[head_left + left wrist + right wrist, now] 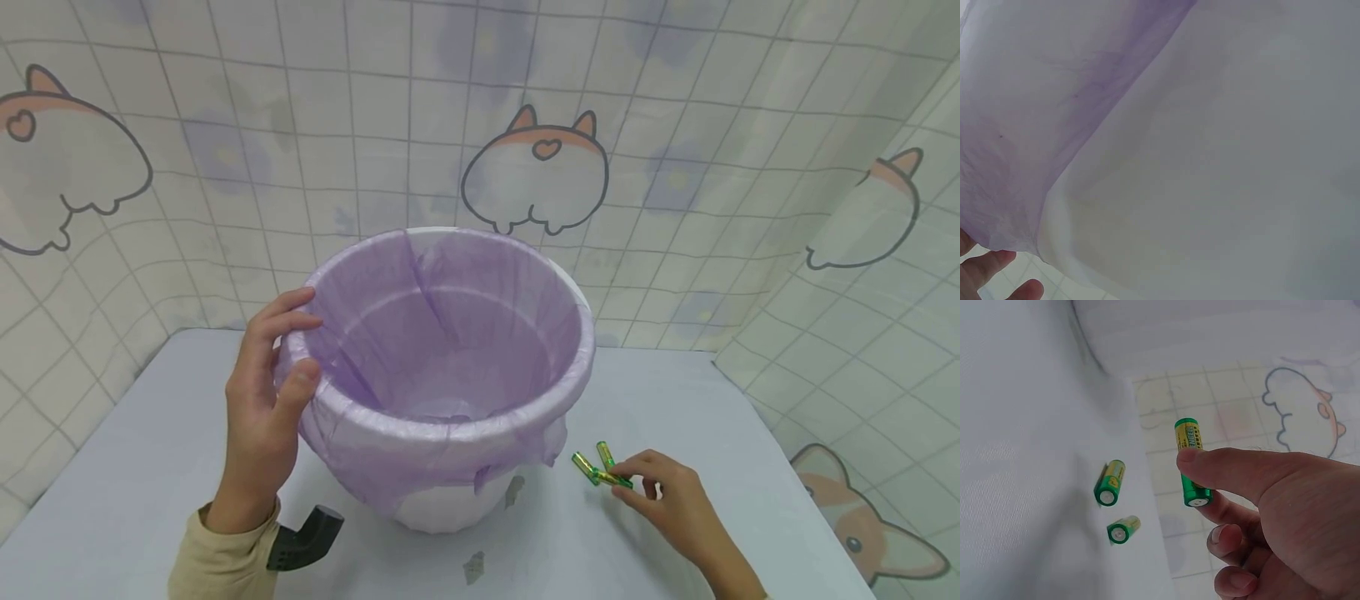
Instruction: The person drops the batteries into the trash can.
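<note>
3 grn/ylw batts (1190,434), purp liner (397,462)

Cannot fully read the battery (1189,434), partly covered by the right hand (1291,512), itself cut off at four o'clock in the right wrist view. Cannot follow the left hand (986,266) past eight in its wrist view, nor the tan sleeve (222,558) past half past seven in the head view.

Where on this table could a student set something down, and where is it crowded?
The table is bare right of the lined bin, between the two loose batteries and the patterned backdrop, and also left of the left hand. Crowded: the bin's near right, where the right hand pinches a third battery beside them.
</note>
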Tool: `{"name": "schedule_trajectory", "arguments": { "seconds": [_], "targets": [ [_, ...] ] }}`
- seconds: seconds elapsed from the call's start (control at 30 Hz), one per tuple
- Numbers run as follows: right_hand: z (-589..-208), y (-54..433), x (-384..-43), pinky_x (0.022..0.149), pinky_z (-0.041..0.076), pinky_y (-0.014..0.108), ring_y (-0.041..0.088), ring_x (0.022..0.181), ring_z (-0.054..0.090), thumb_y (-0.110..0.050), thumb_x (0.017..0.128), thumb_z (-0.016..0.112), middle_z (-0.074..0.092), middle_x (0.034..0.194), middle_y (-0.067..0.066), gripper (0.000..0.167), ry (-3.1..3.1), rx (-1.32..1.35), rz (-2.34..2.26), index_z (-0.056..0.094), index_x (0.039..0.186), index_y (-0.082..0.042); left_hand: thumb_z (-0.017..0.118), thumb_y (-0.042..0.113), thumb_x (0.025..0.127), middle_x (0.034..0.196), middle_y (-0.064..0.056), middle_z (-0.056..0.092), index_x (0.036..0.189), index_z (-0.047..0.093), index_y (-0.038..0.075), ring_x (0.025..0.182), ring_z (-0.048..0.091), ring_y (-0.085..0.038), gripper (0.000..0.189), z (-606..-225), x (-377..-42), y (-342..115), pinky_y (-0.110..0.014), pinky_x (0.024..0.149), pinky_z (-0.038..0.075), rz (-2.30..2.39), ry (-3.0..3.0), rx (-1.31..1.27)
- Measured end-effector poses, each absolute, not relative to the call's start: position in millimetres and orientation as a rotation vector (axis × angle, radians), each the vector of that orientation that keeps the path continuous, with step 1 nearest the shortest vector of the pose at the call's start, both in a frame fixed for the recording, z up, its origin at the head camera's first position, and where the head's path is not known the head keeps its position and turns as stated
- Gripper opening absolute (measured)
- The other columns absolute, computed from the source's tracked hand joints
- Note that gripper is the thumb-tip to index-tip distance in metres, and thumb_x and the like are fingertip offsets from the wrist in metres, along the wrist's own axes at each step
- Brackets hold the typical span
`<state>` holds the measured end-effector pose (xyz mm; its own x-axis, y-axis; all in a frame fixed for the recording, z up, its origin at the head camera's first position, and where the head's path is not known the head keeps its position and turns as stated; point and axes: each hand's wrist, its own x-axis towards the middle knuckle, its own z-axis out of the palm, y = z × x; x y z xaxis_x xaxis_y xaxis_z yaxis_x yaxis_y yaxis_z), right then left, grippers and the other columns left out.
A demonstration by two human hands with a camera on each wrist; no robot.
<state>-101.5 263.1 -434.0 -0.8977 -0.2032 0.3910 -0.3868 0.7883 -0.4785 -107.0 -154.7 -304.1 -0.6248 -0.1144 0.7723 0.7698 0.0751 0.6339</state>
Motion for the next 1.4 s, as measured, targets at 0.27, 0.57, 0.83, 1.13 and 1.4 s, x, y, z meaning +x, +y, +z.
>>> {"name": "schedule_trajectory", "arguments": {
  "seconds": [0.27,0.57,0.83,1.13,1.4],
  "targets": [
    [-424.7,257.0,-101.2,0.049,0.035,0.016,-0.002,0.061,0.041,-0.009,0.069,0.083,0.066,0.086,-0.017,0.027,-2.649,0.433,0.823,0.075,0.091,-0.025,0.048,0.002,0.088,0.143,-0.018,0.045,0.12,0.051,-0.011,0.133,0.039,-0.03,0.035,-303.7,-106.6,-155.0,-0.024,0.101,0.04,-1.612,-1.692,-0.646],
    [-413.5,253.8,-100.7,0.049,0.034,0.016,-0.001,0.061,0.041,-0.01,0.069,0.084,0.066,0.085,-0.016,0.029,-2.602,0.437,0.809,0.075,0.092,-0.026,0.049,0.003,0.088,0.143,-0.018,0.045,0.12,0.051,-0.012,0.133,0.039,-0.03,0.035,-304.4,-106.8,-155.5,-0.024,0.101,0.04,-1.61,-1.694,-0.649],
    [-405.1,253.3,-99.9,0.051,0.035,0.016,0.0,0.062,0.042,-0.011,0.07,0.084,0.065,0.087,-0.017,0.028,-2.606,0.403,0.798,0.075,0.094,-0.024,0.048,0.002,0.087,0.143,-0.017,0.045,0.12,0.051,-0.011,0.134,0.039,-0.029,0.036,-303.8,-106.7,-156.0,-0.024,0.104,0.038,-1.587,-1.712,-0.638],
    [-398.4,251.9,-99.9,0.052,0.032,0.014,0.0,0.061,0.042,-0.008,0.069,0.084,0.065,0.086,-0.016,0.031,-2.514,0.444,0.824,0.075,0.093,-0.025,0.048,0.003,0.088,0.143,-0.018,0.044,0.12,0.051,-0.011,0.133,0.039,-0.03,0.035,-304.7,-107.0,-155.7,-0.024,0.101,0.039,-1.613,-1.695,-0.653],
    [-389.9,247.4,-99.5,0.051,0.031,0.016,0.001,0.061,0.042,-0.006,0.069,0.083,0.065,0.085,-0.015,0.031,-2.477,0.442,0.85,0.075,0.093,-0.024,0.048,0.003,0.088,0.143,-0.018,0.045,0.12,0.051,-0.012,0.132,0.04,-0.031,0.036,-304.5,-107.0,-155.2,-0.025,0.1,0.04,-1.595,-1.704,-0.648]
  ]
}}
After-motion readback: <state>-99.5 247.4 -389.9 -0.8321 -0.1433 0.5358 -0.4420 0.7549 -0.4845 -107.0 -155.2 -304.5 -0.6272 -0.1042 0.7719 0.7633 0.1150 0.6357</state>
